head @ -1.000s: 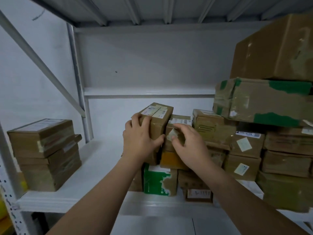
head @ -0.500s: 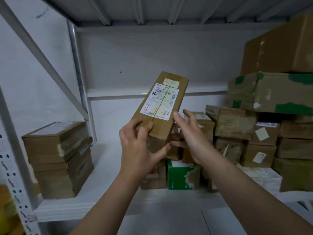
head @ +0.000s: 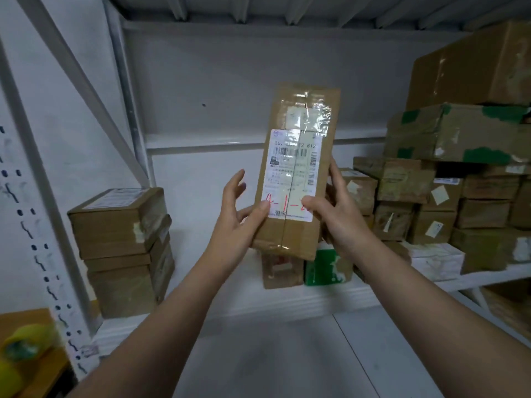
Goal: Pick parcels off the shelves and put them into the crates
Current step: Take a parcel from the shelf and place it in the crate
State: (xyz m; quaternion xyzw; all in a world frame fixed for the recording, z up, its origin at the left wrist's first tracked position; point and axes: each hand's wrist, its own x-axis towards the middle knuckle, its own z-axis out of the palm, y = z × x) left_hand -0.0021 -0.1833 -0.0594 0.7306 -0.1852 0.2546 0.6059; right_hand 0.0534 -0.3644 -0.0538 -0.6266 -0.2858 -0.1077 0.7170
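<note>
I hold a long brown cardboard parcel (head: 296, 173) upright in front of the shelf, its white shipping label with red handwriting facing me. My left hand (head: 235, 225) grips its lower left edge, thumb on the label and fingers spread behind. On the lower right edge sits my right hand (head: 336, 214), thumb across the label's red writing and fingers wrapped behind. No crate is in view.
A white metal shelf (head: 238, 300) carries a stack of brown boxes (head: 120, 248) at left and a large pile of parcels (head: 448, 202) at right. A green-and-white box (head: 327, 268) stands below the held parcel. Yellow tape rolls (head: 26, 343) lie bottom left.
The parcel was lifted off the pile, raised and turned from tilted to nearly upright. My right hand came from beside it to gripping its right edge. The view backed away from the shelf.
</note>
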